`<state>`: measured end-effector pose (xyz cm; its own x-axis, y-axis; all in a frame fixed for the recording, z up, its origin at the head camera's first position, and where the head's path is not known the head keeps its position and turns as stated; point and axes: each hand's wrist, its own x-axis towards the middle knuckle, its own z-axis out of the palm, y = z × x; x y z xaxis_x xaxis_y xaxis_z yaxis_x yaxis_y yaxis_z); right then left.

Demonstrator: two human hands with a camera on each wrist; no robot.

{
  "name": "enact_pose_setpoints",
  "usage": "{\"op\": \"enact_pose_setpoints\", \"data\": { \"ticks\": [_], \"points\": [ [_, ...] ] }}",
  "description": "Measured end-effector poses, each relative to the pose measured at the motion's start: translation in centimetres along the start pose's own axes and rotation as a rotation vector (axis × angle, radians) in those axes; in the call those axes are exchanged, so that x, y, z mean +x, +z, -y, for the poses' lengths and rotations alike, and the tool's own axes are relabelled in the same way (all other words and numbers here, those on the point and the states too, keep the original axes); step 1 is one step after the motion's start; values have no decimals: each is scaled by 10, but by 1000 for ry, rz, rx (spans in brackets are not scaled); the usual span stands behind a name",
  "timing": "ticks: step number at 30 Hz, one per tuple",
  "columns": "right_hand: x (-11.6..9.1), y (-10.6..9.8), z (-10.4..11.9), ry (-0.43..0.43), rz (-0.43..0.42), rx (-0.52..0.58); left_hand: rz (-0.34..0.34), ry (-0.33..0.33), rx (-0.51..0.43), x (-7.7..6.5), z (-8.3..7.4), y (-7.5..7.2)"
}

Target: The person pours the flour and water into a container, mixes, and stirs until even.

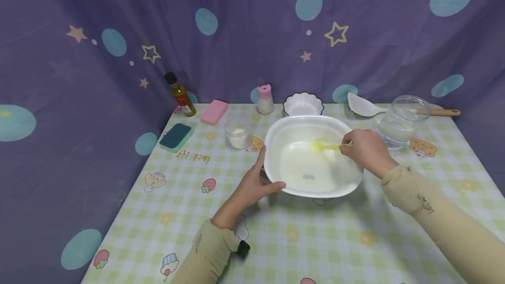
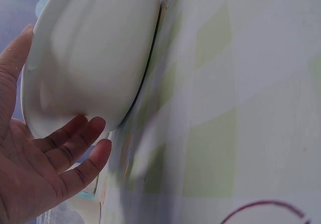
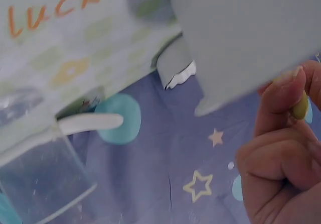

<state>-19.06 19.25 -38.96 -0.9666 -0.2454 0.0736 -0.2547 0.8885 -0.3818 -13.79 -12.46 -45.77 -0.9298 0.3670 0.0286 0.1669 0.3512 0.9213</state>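
A white basin (image 1: 311, 187) with a wide rim stands in the middle of the table. My left hand (image 1: 255, 183) holds its left side, thumb over the rim; in the left wrist view the fingers (image 2: 75, 143) bear on the outer wall. My right hand (image 1: 367, 148) reaches over the basin's right rim and pinches the handle of a yellow spoon (image 1: 321, 146). The spoon's head is low inside the basin, above or in its pale contents; how deep these are I cannot tell. In the right wrist view only the handle end (image 3: 301, 106) shows between the fingers.
Behind the basin stand a scalloped white dish (image 1: 303, 103) and a pink-topped shaker (image 1: 264, 100). To the left are a glass of white powder (image 1: 238, 137), a pink sponge (image 1: 214, 112), a green sponge (image 1: 176, 137) and an oil bottle (image 1: 183, 97). A clear pitcher (image 1: 400, 126) and a white spatula (image 1: 360, 105) lie right.
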Motion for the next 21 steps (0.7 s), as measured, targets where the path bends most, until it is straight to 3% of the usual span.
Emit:
{"op": "enact_pose_setpoints", "data": {
  "ticks": [14,17,21],
  "points": [
    [-19,-23,-4,-27,100,26,6,5,-5,1,1,-1],
    [-21,-24,-2,-36,119,48,23,-7,-14,-3,-15,-3],
    [-23,-19,1,-65,120,66,22,-20,-12,-3,-16,-3]
  ]
}}
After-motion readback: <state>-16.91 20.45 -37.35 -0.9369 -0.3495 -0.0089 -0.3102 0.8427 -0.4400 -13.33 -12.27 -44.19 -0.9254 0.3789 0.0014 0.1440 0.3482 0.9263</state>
